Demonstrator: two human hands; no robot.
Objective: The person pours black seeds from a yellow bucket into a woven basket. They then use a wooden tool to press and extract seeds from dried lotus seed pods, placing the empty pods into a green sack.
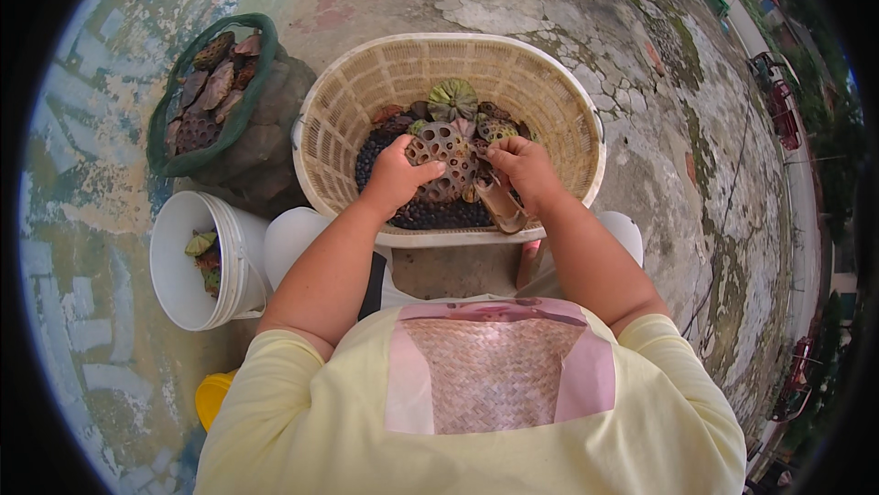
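A woven plastic basket [384,59] stands before me, with dark lotus seeds [439,215] over its bottom and several brown and green lotus seed pods piled at its far side. My left hand [402,175] grips the left edge of a large brown lotus seed pod [443,158] whose holes face up, the thumb lying on its face. At the pod's right, my right hand [525,169] has its thumb and forefinger pinched together near the rim; whether something small is between them cannot be told. Below that hand a brown trough-like piece [503,206] leans inside the basket's near right side.
A green-rimmed mesh sack [264,93] of dried pods stands left of the basket. Nearer me are a white bucket [180,261] holding a few pods and a yellow container [214,395]. A painted wall [75,172] bounds the left; cracked concrete [645,172] lies right.
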